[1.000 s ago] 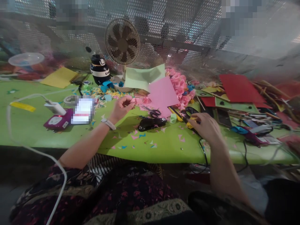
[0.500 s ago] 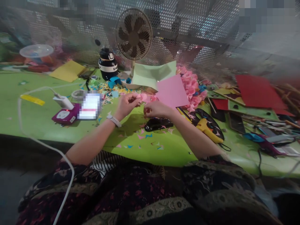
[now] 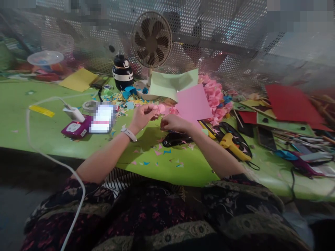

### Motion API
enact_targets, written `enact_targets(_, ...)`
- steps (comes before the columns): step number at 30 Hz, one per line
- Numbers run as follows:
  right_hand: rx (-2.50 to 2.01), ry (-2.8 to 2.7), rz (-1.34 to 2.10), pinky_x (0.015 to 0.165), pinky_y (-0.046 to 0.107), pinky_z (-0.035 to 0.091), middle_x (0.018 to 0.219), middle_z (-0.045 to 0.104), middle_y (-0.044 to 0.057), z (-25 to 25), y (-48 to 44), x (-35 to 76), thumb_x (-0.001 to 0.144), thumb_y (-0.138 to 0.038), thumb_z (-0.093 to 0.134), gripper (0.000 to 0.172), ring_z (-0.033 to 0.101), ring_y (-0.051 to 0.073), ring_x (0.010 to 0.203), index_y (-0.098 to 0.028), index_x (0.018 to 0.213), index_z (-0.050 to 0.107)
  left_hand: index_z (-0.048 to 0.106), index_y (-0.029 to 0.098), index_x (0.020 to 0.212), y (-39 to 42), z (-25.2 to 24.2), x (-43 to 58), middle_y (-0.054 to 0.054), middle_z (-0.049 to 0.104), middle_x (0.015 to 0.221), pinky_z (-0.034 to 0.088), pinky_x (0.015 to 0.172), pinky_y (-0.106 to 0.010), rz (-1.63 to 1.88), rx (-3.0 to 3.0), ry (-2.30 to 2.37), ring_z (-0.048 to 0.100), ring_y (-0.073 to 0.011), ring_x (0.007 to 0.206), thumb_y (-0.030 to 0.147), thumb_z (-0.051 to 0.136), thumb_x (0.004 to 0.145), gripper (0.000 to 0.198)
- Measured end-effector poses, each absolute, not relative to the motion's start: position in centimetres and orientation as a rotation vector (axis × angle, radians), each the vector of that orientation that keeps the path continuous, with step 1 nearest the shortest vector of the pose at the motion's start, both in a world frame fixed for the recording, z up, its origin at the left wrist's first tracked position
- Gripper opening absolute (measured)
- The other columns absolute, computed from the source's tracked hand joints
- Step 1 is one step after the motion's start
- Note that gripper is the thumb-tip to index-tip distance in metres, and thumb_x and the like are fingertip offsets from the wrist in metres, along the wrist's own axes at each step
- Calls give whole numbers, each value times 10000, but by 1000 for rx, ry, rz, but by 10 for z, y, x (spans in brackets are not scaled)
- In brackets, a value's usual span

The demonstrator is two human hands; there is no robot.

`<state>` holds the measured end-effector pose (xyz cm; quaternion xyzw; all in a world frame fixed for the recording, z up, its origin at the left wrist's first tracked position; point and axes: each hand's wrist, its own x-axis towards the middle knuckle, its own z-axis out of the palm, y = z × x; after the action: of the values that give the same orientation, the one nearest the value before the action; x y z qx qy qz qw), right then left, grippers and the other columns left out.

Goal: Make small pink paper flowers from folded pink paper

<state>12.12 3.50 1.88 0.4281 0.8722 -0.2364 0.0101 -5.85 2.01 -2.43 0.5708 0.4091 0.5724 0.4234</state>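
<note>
Near the middle of the green table (image 3: 183, 170), my left hand (image 3: 143, 115) pinches a small pink paper piece (image 3: 161, 108) between thumb and fingers. My right hand (image 3: 174, 123) is just to its right, fingers curled together; what they hold, if anything, is too small to make out. Behind my right hand lies a square pink sheet (image 3: 193, 104), with a heap of pink paper petals (image 3: 213, 92) beyond it. A black glossy tool (image 3: 174, 139) rests below my right hand, among small paper scraps (image 3: 167, 151).
A fan (image 3: 151, 40) and a black bottle (image 3: 123, 73) stand at the back. On the left are a lit phone (image 3: 102, 118) and a purple socket box (image 3: 74, 129) with a white cable. A yellow glue gun (image 3: 234, 146) and red paper (image 3: 293, 103) lie to the right.
The whole view has shifted slightly, moving the table items a little to the right. The pink piece at my left fingertips shows a rounder face. Both hands keep nearly the same pose.
</note>
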Motion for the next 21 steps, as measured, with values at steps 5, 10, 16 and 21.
enact_targets(5, 1490, 2782, -1528, 677, 284, 427, 731, 680, 22, 12, 36, 137, 745, -269, 721, 116, 559, 122, 675, -156, 741, 695, 666, 168, 785, 17, -24, -57, -45, 732, 764, 600, 661, -286, 1377, 1206, 1009, 702, -135, 646, 310, 754, 784, 167)
enact_targets(10, 1800, 2627, -2341, 549, 238, 343, 660, 601, -25, 1, 32, 135, 587, -431, 847, 349, 468, 79, 582, -173, 737, 667, 666, 179, 829, 10, -23, -50, -51, 754, 877, 601, 779, -318, 1281, 1073, 937, 736, -157, 789, 279, 767, 786, 148)
enact_targets(16, 1957, 2507, -2650, 518, 220, 316, 644, 565, -51, -1, 19, 121, 549, -456, 861, 399, 442, 64, 562, -189, 736, 630, 673, 185, 917, -3, -17, -41, -63, 762, 1002, 584, 808, -295, 1239, 960, 861, 722, -173, 965, 164, 749, 759, 177)
enact_targets(21, 2014, 2543, -2646, 499, 222, 271, 629, 549, -59, -4, 15, 118, 588, -452, 845, 387, 413, 54, 534, -187, 772, 631, 658, 181, 927, -4, -17, -40, -47, 757, 1004, 580, 802, -300, 1268, 954, 829, 716, -177, 975, 172, 787, 711, 252)
